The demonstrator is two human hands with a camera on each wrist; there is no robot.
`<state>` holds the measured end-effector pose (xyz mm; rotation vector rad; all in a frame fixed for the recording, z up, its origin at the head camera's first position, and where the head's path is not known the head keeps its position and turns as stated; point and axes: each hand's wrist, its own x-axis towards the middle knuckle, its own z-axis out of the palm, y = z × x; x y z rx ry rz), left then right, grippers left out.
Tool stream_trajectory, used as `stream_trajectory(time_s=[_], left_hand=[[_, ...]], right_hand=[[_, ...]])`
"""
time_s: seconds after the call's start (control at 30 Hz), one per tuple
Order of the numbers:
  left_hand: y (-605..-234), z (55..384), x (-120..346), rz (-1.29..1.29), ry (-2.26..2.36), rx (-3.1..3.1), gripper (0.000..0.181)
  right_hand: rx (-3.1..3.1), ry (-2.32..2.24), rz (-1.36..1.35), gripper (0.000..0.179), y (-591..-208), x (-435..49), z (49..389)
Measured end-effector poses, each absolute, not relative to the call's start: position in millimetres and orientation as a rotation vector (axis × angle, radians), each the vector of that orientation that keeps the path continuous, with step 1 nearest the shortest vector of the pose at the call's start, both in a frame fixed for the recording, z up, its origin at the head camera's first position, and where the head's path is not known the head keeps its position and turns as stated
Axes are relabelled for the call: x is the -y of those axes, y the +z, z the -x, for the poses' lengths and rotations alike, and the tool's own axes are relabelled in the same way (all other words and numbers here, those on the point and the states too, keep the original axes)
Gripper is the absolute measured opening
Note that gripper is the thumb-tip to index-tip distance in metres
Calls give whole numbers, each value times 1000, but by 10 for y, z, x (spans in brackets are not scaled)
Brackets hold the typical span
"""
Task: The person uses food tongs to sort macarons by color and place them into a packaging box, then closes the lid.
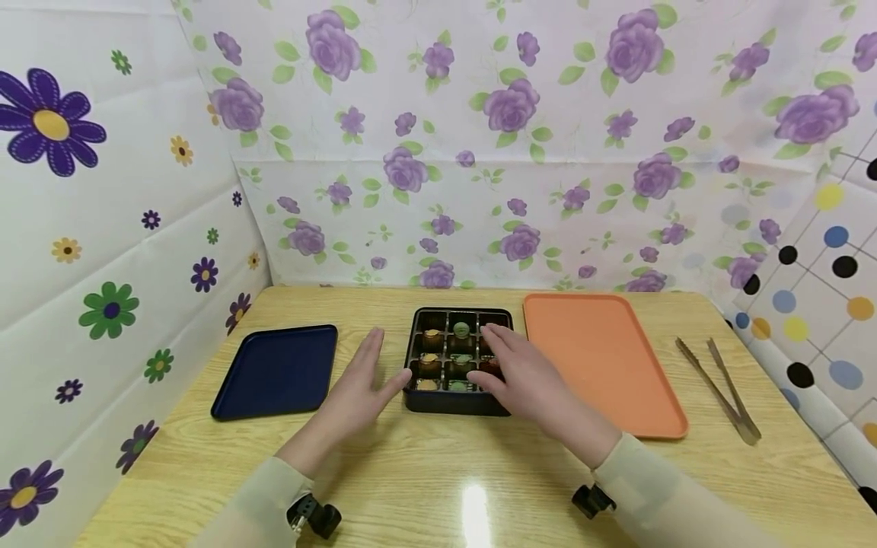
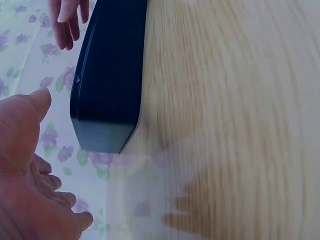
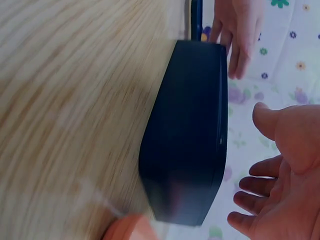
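Note:
A black box [image 1: 455, 405] divided into small compartments sits on the table in the head view. Round yellowish pieces [image 1: 429, 360] fill its left column and green ones [image 1: 461, 329] the middle one; the right column is partly covered by my right hand [image 1: 526, 374]. That hand has its fingers extended above the box's right side, holding nothing. Off the box's left side is my left hand [image 1: 355, 396], fingers straight and thumb spread towards the box. In the left wrist view a gap shows between the left hand [image 2: 35, 175] and the box's dark wall [image 2: 107, 75].
To the left lies a dark blue tray [image 1: 277, 373]. An orange tray [image 1: 603, 358] lies right of the box, partly under my right forearm. Metal tongs [image 1: 728, 399] rest spread on the far right. Flowered and dotted cloths [image 1: 438, 167] hang around the wooden table [image 1: 404, 479].

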<state>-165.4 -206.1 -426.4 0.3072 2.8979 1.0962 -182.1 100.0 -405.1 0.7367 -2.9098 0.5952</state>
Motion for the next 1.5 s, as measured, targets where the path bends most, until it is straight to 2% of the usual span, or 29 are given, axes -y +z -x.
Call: stream_trajectory(time_s=[1.5], left_hand=[[-4181,1486,3291,-38,897,-3053,102]], right_hand=[[2872,718,-1184,82,-4148,583,1500]])
